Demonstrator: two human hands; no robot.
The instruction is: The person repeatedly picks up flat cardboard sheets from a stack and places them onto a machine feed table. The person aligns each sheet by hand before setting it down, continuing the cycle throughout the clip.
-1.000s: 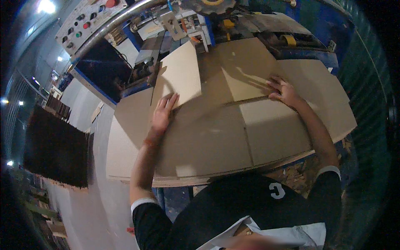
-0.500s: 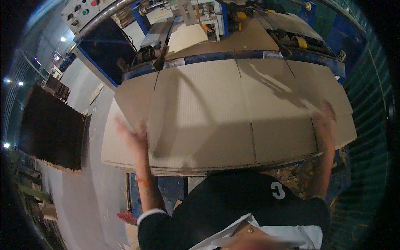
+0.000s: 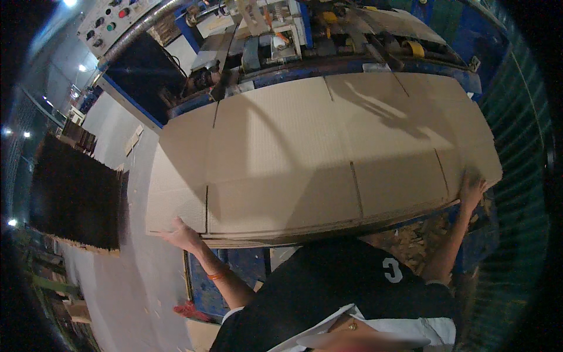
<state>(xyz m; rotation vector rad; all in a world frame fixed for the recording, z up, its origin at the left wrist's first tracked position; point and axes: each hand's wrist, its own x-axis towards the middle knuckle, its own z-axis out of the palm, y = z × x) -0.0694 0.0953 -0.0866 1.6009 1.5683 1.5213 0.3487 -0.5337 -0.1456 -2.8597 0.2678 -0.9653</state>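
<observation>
Broad brown cardboard sheets [image 3: 281,152], with dark slots cut in them, lie stacked in front of me against a blue machine. At the near left corner my left hand [image 3: 185,236] is closed on the edge of the cardboard, its thumb over the top face. My right hand [image 3: 471,192] grips the near right corner, with some fingertips hidden by the board's edge. I cannot tell how many sheets each hand holds.
The machine's rollers and belts [image 3: 252,54] stand past the far edge. A control panel [image 3: 108,23] is at upper left, and a dark cardboard stack [image 3: 76,193] stands on the floor at left. Cardboard scraps [image 3: 404,243] lie below the near right edge.
Both hands have come down from above the cardboard to its near corners, the left also slightly outward. The brown board seen inside the machine is gone from there, and rollers now show.
</observation>
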